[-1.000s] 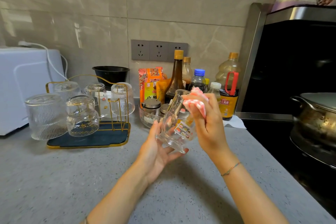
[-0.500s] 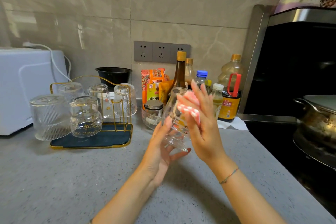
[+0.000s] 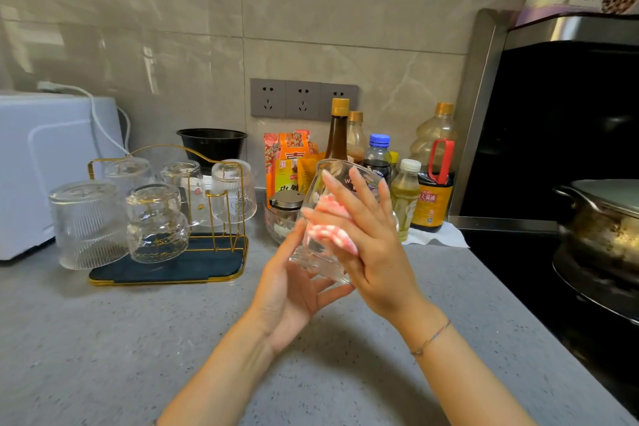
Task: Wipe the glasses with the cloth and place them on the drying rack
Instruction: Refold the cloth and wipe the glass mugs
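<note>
A clear glass (image 3: pixel 337 171) is held tilted above the counter, its mouth facing up and away. My left hand (image 3: pixel 294 290) cradles its thick base from below. My right hand (image 3: pixel 371 245) presses a pink-and-white cloth (image 3: pixel 332 228) flat against the glass's side, fingers spread. At the left stands the gold wire drying rack (image 3: pixel 166 275) with a dark tray, and several upturned glasses (image 3: pixel 155 221) hang on it. A ribbed glass (image 3: pixel 86 223) stands upside down at the rack's left edge.
Sauce and oil bottles (image 3: pixel 432 176), snack packets (image 3: pixel 288 162) and a small lidded jar crowd the wall behind my hands. A black bowl (image 3: pixel 211 143) sits behind the rack, a white appliance (image 3: pixel 41 166) at far left. A metal pot (image 3: pixel 601 218) rests on the black stove at right.
My right hand slid the cloth from the glass's rim down onto its side and spread flat. The glass tipped more upright, and my left hand shifted lower around the base.
</note>
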A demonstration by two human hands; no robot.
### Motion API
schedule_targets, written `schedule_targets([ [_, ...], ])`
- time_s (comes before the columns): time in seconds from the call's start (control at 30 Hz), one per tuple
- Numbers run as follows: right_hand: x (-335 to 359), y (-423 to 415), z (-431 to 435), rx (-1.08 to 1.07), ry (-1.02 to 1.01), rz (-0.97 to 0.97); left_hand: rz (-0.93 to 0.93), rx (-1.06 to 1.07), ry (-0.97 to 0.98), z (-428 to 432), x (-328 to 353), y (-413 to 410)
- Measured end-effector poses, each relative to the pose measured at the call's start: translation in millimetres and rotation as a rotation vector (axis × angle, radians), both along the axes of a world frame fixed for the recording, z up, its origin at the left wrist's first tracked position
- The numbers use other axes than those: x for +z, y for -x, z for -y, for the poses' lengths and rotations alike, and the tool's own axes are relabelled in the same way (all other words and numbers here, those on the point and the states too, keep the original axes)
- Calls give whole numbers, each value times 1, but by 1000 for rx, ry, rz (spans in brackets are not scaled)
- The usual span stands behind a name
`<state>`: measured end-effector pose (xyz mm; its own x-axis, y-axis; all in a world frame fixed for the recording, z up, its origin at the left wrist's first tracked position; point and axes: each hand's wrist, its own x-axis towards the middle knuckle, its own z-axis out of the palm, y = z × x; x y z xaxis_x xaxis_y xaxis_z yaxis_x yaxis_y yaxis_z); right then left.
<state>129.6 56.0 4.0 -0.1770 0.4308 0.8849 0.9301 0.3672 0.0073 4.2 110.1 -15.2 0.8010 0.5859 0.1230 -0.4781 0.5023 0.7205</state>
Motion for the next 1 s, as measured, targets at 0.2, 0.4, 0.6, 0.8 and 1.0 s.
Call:
schedule_targets([
  [0.2,19,-21,6,-65,-84,-226,-77,-40,26,3,-1,-1],
  [0.4,12,-13,7,36,-21,-342,-42,-42,43,4,-3,-3],
  [0.6,-11,14,-3,63,67,-109,-25,26,25,-6,-5,0],
  [0.8,-12,20,-1,46,50,23,46,-28,-40,-12,-8,2],
  [1.0,1,7,5,-154,-24,86,34,-78,-44,-9,-8,-2],
])
